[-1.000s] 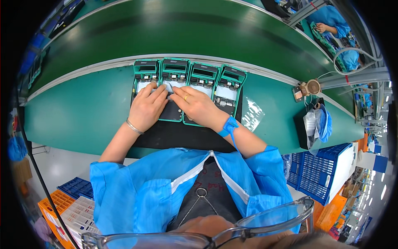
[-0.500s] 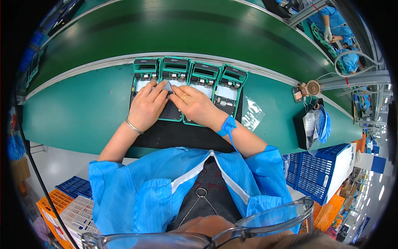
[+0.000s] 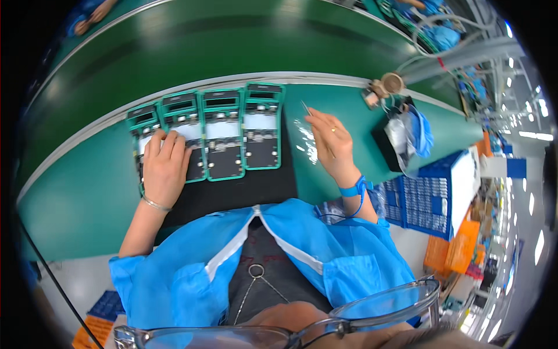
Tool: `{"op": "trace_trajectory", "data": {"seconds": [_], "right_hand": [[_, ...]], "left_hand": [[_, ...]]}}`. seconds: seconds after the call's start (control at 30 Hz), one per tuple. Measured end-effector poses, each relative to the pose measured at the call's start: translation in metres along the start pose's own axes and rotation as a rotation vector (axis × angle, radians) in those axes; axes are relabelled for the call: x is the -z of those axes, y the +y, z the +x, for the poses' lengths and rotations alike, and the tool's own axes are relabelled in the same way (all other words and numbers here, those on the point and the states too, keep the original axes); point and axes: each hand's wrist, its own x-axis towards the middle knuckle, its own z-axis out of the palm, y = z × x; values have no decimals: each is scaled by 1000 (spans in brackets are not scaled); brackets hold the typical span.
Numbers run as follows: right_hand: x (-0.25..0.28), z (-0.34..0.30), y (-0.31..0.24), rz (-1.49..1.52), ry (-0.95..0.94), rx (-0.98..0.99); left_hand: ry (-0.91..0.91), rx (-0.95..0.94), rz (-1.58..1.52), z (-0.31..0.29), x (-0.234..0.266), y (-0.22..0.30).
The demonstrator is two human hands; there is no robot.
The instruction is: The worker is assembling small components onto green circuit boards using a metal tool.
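Four-sided electronic units with green frames, several of them, lie side by side on a black mat (image 3: 232,195). Each has a black board and a white strip, as on the unit (image 3: 263,157) at the right end. My left hand (image 3: 164,168) rests over the two leftmost units, fingers stretched out and slightly apart, touching the second unit (image 3: 197,163). To the right of the row, raised above the bench, my right hand (image 3: 332,142) pinches slim silver tweezers (image 3: 306,108) whose tip points up and away. Near that hand lies a clear plastic sheet with white marks (image 3: 306,142).
A black box (image 3: 383,139) with clear and blue plastic in it stands at the right, near a brown round fixture (image 3: 391,84) on a metal arm. Blue crates (image 3: 421,198) stand below the bench's right end. Other people's hands (image 3: 93,17) show at the far left.
My right hand has left the units and moved right with the tweezers. My left hand stays over the row's left side. The view has shifted, so the units appear further left.
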Motion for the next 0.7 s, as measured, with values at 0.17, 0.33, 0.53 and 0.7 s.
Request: {"op": "trace_trajectory", "data": {"seconds": [0.17,0.33,0.53,0.7], "right_hand": [[19,-61,18,4,-33,-173],[13,-74,15,42,-17,-187],[11,-78,27,78,-20,-157],[3,-72,26,4,-57,-101]], "left_hand": [[-55,-382,-492,35,-20,73],[-130,-700,-487,49,-68,132],[-255,-730,-357,59,-79,145],[-280,-716,-342,56,-79,140]]}}
